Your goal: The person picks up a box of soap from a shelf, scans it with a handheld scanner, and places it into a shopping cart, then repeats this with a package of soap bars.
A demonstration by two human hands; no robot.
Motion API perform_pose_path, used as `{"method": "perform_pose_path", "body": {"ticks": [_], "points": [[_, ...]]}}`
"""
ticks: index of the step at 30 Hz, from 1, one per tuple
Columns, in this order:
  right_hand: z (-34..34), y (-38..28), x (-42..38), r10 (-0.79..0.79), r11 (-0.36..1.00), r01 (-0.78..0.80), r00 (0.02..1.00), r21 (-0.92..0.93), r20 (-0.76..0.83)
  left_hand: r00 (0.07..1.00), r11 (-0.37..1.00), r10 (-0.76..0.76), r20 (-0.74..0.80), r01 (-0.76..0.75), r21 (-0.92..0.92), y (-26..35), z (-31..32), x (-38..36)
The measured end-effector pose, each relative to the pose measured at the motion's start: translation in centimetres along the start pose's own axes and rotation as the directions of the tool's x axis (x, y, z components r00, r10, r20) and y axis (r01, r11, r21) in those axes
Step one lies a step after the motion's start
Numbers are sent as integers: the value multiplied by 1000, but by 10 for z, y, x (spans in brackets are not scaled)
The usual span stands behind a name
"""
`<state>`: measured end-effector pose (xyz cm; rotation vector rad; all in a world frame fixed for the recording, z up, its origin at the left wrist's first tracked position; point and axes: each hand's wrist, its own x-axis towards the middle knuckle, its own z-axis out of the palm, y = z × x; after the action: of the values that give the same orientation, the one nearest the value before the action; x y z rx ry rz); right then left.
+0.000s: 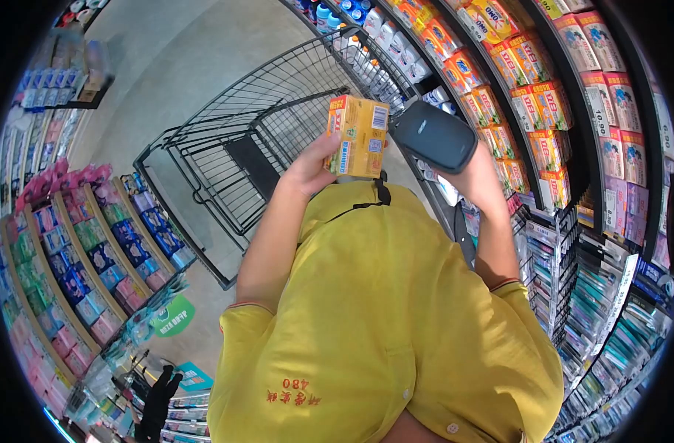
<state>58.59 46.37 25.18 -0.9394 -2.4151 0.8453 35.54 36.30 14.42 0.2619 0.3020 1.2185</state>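
1. From where I'm standing, the yellow box [363, 140] is up off the shelves, on the person's side of the shopping cart [258, 167], seen against the right part of its basket.
2. The left hand [313, 164] is closed on the box's left end, thumb lying along that side; I can't see the fingers behind.
3. The right hand [481, 176], to the right of the cart, is wrapped under a black handheld device [434, 135]; most of those fingers are hidden too.
4. I'd call the box a stiff little block, light enough for one hand but solid, judging by its straight edges and flat faces.
5. Its printed wrap shines a bit, so it may slide under a loose pinch; corners might dent if dropped, though nothing looks fragile.
6. Best hold, I'd say: thumb and fingers across the two broad sides, near the cart-left end, leaving the barcode [379, 118] uncovered.
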Motion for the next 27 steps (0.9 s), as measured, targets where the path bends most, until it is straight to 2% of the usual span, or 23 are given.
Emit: {"method": "perform_pose_path", "body": {"ticks": [1, 2, 3, 4, 5, 7, 8, 9, 10, 11, 14, 15, 17, 20, 24, 26, 27], "points": [[7, 4, 3, 8, 1000, -8, 1000, -5, 0, 999, 1000, -22, -44, 21, -14, 0, -2, 1], [15, 8, 7, 273, 913, -289, 957, 288, 97, 999, 999, -30, -42, 29, -21, 0, -2, 1], [23, 13, 8, 477, 666, -538, 840, 516, 260, 995, 999, -40, -86, 43, 34, 1, 1, 2], [31, 20, 8, 504, 528, -576, 804, 624, 316, 990, 994, -47, -132, 59, 87, 0, 3, 4], [36, 23, 10, 515, 524, -584, 797, 620, 316, 990, 995, -57, -129, 67, 77, -2, 3, 7], [45, 27, 14, 591, 98, -616, 668, 782, 452, 968, 944, 44, -245, 40, 328, -8, 2, 17], [53, 38, 13, 591, 49, -622, 648, 781, 479, 968, 948, 32, -248, 49, 315, -12, -1, 20], [63, 50, 11, 612, -85, -627, 581, 774, 537, 949, 905, 63, -309, 76, 419, -15, -4, 23], [71, 62, 10, 563, -177, -623, 572, 762, 597, 925, 850, 102, -366, 110, 515, -19, -8, 27], [79, 71, 8, 507, -269, -618, 561, 739, 654, 923, 856, 93, -374, 117, 503, -26, -11, 29], [94, 85, 8, 483, -288, -620, 564, 730, 670, 923, 783, 221, -316, 25, 622, -41, -25, 38], [95, 88, 9, 468, -312, -620, 560, 720, 684, 918, 787, 224, -327, 28, 616, -42, -26, 41], [98, 95, 15, 476, -338, -622, 534, 706, 699, 913, 706, 255, -317, 48, 707, -42, -27, 46], [100, 110, 22, 495, -375, -636, 478, 675, 726, 919, 708, 243, -311, 51, 704, -45, -28, 56], [107, 131, 41, 378, -421, -656, 501, 626, 779, 902, 704, 273, -333, 49, 708, -42, -19, 68], [113, 137, 45, 343, -419, -664, 515, 619, 786, 868, 533, 360, -342, 110, 839, -50, -33, 68], [115, 140, 49, 341, -424, -668, 507, 611, 792, 865, 538, 358, -352, 116, 835, -51, -38, 70]]}}
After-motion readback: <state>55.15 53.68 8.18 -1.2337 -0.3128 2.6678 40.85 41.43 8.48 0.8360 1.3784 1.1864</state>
